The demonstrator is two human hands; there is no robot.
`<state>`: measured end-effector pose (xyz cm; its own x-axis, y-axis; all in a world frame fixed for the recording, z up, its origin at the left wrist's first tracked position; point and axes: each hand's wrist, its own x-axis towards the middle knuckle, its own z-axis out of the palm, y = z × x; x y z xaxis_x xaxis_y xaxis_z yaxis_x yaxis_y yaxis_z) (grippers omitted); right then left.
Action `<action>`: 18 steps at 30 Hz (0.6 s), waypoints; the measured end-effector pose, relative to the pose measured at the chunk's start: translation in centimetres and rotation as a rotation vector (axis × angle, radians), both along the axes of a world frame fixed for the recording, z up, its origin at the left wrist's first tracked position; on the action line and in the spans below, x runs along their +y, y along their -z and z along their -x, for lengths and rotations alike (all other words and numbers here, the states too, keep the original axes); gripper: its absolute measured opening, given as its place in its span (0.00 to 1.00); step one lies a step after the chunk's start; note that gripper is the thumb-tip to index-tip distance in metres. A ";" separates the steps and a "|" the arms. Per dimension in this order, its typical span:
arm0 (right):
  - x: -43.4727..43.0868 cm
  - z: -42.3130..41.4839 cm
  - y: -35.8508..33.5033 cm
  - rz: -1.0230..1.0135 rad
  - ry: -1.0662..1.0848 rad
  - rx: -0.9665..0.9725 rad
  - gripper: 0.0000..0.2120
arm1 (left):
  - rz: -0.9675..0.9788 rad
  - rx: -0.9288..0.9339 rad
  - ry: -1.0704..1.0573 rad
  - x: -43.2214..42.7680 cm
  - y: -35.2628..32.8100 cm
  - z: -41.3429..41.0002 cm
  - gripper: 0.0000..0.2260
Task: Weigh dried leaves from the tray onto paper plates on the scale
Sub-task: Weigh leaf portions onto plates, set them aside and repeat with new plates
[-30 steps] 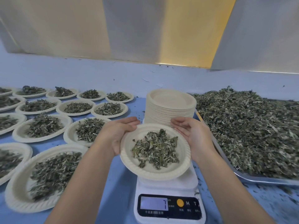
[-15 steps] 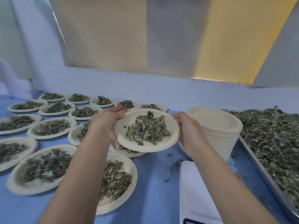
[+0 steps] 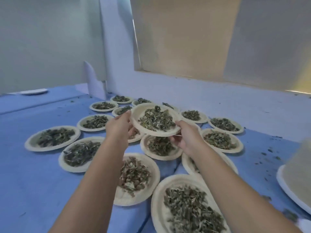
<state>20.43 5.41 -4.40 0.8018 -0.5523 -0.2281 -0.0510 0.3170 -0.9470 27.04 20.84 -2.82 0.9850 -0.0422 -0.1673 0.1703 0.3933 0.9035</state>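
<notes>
A paper plate [image 3: 136,118] heaped with dried leaves [image 3: 157,121] is held in the air above the rows of filled plates on the blue table. My left hand [image 3: 120,126] grips its left rim, thumb on top and fingers underneath. My right hand [image 3: 186,136] grips its near right rim the same way. The held plate tilts slightly toward me. The scale and the tray of loose leaves are out of view.
Several filled paper plates [image 3: 52,138] cover the blue table [image 3: 33,182] below and around the held one. A stack of empty plates [image 3: 297,174] shows at the right edge. One empty plate [image 3: 33,91] lies far left. A white wall runs along the back.
Both hands have carried the filled plate off the scale and leftward, out over the filled plates. The view has swung left, so the scale and leaf tray have left the frame.
</notes>
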 end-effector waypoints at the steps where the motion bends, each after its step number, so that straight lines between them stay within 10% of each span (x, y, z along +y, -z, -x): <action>1: 0.6 -1.5 0.0 -0.012 -0.015 -0.007 0.05 | -0.049 0.012 0.014 0.9 0.3 -1.0 0.05; 18: 9.5 -22.0 0.6 -0.173 -0.343 0.008 0.14 | -0.059 0.270 -0.229 10.3 4.2 -22.7 0.15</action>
